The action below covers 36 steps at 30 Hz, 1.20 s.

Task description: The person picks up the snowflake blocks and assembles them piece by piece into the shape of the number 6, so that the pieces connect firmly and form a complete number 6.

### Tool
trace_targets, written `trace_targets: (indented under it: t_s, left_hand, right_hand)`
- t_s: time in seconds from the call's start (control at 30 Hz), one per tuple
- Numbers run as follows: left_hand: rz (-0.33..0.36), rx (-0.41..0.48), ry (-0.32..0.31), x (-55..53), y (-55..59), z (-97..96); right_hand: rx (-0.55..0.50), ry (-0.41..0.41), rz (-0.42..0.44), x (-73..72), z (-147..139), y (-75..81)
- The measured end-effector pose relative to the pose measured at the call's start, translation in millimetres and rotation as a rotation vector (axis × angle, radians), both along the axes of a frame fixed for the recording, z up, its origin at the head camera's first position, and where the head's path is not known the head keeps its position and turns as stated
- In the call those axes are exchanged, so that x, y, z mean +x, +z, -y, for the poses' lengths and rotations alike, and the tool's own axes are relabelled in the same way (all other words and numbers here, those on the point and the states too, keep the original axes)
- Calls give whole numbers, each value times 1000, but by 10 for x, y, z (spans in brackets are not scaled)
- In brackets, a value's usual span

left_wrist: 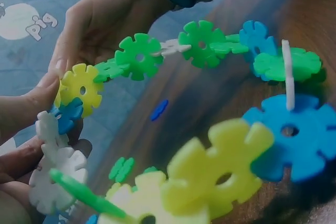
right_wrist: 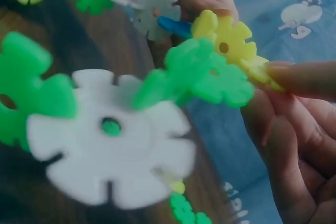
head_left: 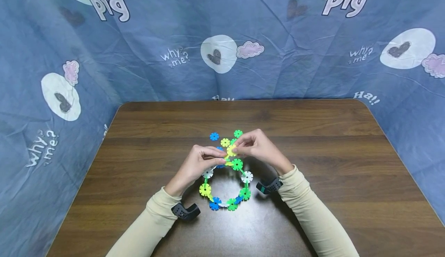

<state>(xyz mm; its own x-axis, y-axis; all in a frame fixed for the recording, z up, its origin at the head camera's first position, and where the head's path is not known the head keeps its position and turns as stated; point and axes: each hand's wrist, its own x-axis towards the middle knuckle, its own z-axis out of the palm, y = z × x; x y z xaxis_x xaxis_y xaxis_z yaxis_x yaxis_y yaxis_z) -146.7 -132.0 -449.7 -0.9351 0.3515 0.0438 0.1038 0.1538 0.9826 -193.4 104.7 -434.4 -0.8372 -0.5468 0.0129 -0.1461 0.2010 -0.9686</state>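
Note:
A ring of linked, notched plastic snowflake discs in green, white, blue and yellow [head_left: 205, 189] hangs between both hands over the table. My left hand [head_left: 199, 162] pinches the chain at its far side, by a yellow snowflake disc [left_wrist: 83, 90] linked to a blue one [left_wrist: 69, 116]. Between thumb and fingers, my right hand [head_left: 260, 148] holds another yellow snowflake disc [right_wrist: 262, 73], which meets the left hand's yellow disc. Green discs [right_wrist: 210, 74] and a white disc [right_wrist: 110, 135] follow along the right side of the ring.
Several loose discs lie on the brown wooden table [head_left: 313, 133] beyond the hands, among them a blue one [head_left: 214, 136], a yellow one [head_left: 225, 142] and a green one [head_left: 238, 133]. A blue printed cloth [head_left: 222, 83] hangs behind the table.

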Motion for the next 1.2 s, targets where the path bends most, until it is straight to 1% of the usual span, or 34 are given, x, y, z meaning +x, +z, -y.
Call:
trace_targets:
  t_s: [0.07,0.27,0.4,0.53,0.73,0.8,0.93,1.0,1.07,1.2]
  left_hand:
    - [-2,9,6,2,12,11]
    - [-2,17,36,-5,35,22]
    - [-3,18,40,-6,34,19]
    - [-6,22,29,-1,26,13]
    - [-28,8,21,0,3,9]
    - [-31,-3,22,0,4,7]
    - [-31,-23,42,-3,27,9]
    - [-18,-30,44,-10,35,21]
    - [10,-41,37,-24,37,42]
    - [102,-38,-7,-57,39,92]
  right_hand:
    - [-21,-20,27,-1,17,-25]
    - [-76,-74,63,8,69,-58]
    - [-85,-80,88,22,74,-46]
    - [-59,-64,70,23,64,-37]
    - [42,-65,-33,28,78,-16]
    - [53,-59,-35,24,78,-19]
    - [42,-49,0,9,80,-33]
    - [28,-45,24,3,78,-38]
    - [10,-38,50,3,72,-39]
    - [-4,-27,93,2,69,-52]
